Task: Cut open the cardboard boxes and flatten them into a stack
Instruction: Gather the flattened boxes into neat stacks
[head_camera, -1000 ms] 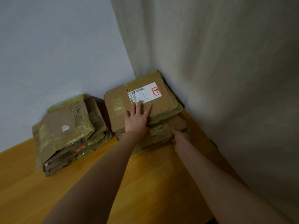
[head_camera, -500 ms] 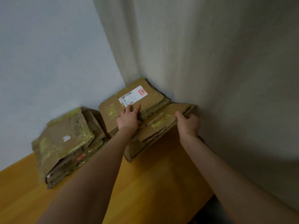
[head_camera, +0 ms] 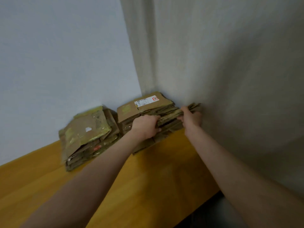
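A stack of flattened brown cardboard boxes (head_camera: 148,106) lies in the corner on the wooden table (head_camera: 164,175); the top sheet carries a white shipping label. My left hand (head_camera: 145,126) grips the stack's near left edge, fingers curled round several sheets. My right hand (head_camera: 190,118) grips the right edge close to the curtain. A second stack of flattened boxes (head_camera: 87,134), with yellowish tape, lies to the left, apart from both hands.
A beige curtain (head_camera: 213,79) hangs directly behind and to the right of the held stack. A pale wall (head_camera: 57,63) runs behind both stacks. The table's right edge (head_camera: 205,203) drops off near my right forearm.
My left hand left the top sheet and now grips the stack's near edge. My right hand moved from the near corner to the right edge. The view tilted up.
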Demonstrator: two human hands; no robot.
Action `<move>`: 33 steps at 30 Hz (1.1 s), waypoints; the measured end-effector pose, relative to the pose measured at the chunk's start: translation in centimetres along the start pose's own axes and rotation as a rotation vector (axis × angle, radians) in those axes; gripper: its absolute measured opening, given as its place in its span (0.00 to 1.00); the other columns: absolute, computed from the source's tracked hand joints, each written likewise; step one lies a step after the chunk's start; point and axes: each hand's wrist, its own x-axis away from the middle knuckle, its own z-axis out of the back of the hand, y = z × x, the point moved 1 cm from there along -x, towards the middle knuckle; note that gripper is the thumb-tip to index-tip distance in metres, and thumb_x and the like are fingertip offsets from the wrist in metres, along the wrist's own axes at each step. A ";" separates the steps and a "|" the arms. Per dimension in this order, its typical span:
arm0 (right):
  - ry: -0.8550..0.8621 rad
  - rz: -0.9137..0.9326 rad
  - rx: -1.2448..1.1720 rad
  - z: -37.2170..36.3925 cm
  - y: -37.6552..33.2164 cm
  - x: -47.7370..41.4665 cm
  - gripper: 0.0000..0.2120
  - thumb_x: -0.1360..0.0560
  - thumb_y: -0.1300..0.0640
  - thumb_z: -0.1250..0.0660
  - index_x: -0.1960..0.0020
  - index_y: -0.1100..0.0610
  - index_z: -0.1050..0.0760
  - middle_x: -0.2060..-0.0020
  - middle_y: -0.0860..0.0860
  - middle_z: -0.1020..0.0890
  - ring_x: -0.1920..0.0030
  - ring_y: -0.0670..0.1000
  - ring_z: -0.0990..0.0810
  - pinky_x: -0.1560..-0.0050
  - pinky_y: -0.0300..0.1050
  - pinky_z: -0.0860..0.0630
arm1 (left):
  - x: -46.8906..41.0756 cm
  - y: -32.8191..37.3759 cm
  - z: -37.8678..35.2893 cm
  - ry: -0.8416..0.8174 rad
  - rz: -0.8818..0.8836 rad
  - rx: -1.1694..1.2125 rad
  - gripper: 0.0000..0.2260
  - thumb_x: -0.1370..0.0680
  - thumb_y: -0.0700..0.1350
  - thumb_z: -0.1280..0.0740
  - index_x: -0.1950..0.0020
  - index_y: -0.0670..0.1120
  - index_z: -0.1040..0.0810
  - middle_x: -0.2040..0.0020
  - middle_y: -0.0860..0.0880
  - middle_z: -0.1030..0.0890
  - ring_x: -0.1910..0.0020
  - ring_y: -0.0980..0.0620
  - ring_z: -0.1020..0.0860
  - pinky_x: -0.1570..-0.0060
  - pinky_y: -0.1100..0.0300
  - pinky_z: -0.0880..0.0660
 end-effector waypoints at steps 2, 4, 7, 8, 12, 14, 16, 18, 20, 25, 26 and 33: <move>-0.083 -0.052 -0.125 0.5 0.1 0.5 0.17 0.23 0.42 0.38 0.53 0.57 0.24 0.62 0.53 0.16 0.78 0.40 0.26 0.72 0.37 0.32 | 1.1 0.2 0.8 0.205 0.110 -0.030 0.12 0.21 0.52 0.37 0.39 0.51 0.24 0.47 0.47 0.19 0.50 0.44 0.21 0.61 0.56 0.28; -0.065 -0.084 -0.230 2.0 0.5 0.5 0.22 0.22 0.39 0.43 0.46 0.56 0.23 0.55 0.51 0.17 0.67 0.43 0.22 0.65 0.39 0.28 | 2.0 -0.5 1.6 0.270 0.111 -0.061 0.12 0.20 0.51 0.37 0.38 0.52 0.24 0.48 0.46 0.18 0.51 0.44 0.21 0.63 0.57 0.30; -0.064 -0.166 -0.325 4.7 1.7 -0.2 0.21 0.21 0.40 0.44 0.40 0.55 0.27 0.51 0.54 0.21 0.56 0.52 0.22 0.59 0.40 0.23 | 4.8 -1.7 1.6 0.296 0.013 -0.002 0.15 0.20 0.51 0.36 0.33 0.53 0.26 0.48 0.47 0.18 0.51 0.45 0.20 0.61 0.57 0.28; -0.124 -0.229 -0.309 5.3 2.5 -0.3 0.25 0.21 0.39 0.44 0.36 0.57 0.28 0.46 0.57 0.21 0.49 0.57 0.21 0.51 0.44 0.22 | 6.1 -2.0 0.9 0.298 -0.042 0.059 0.15 0.20 0.50 0.35 0.33 0.52 0.25 0.49 0.47 0.17 0.51 0.45 0.20 0.60 0.57 0.28; -0.301 -0.397 0.047 6.1 6.2 0.2 0.29 0.24 0.41 0.37 0.31 0.59 0.31 0.38 0.58 0.23 0.41 0.60 0.22 0.43 0.54 0.23 | 12.1 -3.0 -4.1 0.292 -0.209 0.149 0.17 0.24 0.42 0.31 0.36 0.54 0.22 0.41 0.50 0.18 0.41 0.47 0.23 0.46 0.52 0.25; -0.283 -0.362 0.268 6.2 8.0 0.9 0.26 0.24 0.49 0.32 0.32 0.62 0.31 0.38 0.59 0.24 0.41 0.61 0.23 0.51 0.50 0.25 | 14.5 -3.7 -6.9 0.271 -0.150 0.110 0.21 0.26 0.40 0.28 0.35 0.57 0.22 0.36 0.53 0.21 0.35 0.45 0.27 0.39 0.47 0.29; -0.287 -0.289 0.507 5.9 9.2 1.8 0.24 0.24 0.53 0.32 0.33 0.64 0.31 0.37 0.60 0.26 0.40 0.61 0.25 0.53 0.50 0.28 | 16.2 -5.1 -9.2 0.167 0.015 0.025 0.23 0.24 0.42 0.31 0.32 0.61 0.27 0.29 0.54 0.29 0.28 0.47 0.35 0.32 0.47 0.38; -0.340 -0.234 0.629 5.1 10.6 2.6 0.23 0.24 0.55 0.32 0.32 0.63 0.32 0.35 0.60 0.26 0.37 0.61 0.26 0.49 0.50 0.28 | 17.6 -6.7 -11.5 -0.023 0.184 -0.087 0.26 0.21 0.42 0.36 0.27 0.63 0.35 0.22 0.52 0.41 0.23 0.47 0.45 0.27 0.48 0.46; -0.394 -0.220 0.653 4.2 11.9 3.0 0.25 0.24 0.56 0.32 0.30 0.61 0.33 0.34 0.59 0.28 0.35 0.60 0.28 0.48 0.49 0.29 | 18.7 -7.5 -13.4 -0.215 0.343 -0.102 0.29 0.19 0.39 0.40 0.23 0.62 0.43 0.20 0.49 0.51 0.22 0.45 0.50 0.26 0.47 0.48; -0.377 -0.194 0.752 2.1 14.8 2.4 0.37 0.27 0.55 0.28 0.25 0.60 0.44 0.28 0.59 0.37 0.31 0.61 0.34 0.38 0.53 0.29 | 17.6 -6.7 -15.2 -0.162 0.698 0.247 0.30 0.20 0.42 0.38 0.21 0.50 0.47 0.22 0.42 0.49 0.28 0.39 0.36 0.34 0.46 0.30; -0.348 -0.173 0.809 1.8 15.2 2.1 0.40 0.27 0.53 0.28 0.24 0.59 0.46 0.27 0.60 0.39 0.29 0.61 0.35 0.37 0.53 0.30 | 17.0 -6.6 -15.4 -0.128 0.728 0.317 0.31 0.20 0.46 0.36 0.21 0.48 0.47 0.22 0.41 0.48 0.28 0.39 0.35 0.34 0.46 0.30; -0.148 -0.222 0.653 1.0 17.7 -0.5 0.36 0.31 0.58 0.24 0.30 0.63 0.38 0.35 0.61 0.27 0.37 0.62 0.25 0.44 0.52 0.24 | 10.9 -7.7 -17.0 -0.158 0.660 0.441 0.46 0.28 0.66 0.33 0.20 0.49 0.54 0.22 0.43 0.46 0.25 0.41 0.42 0.29 0.42 0.38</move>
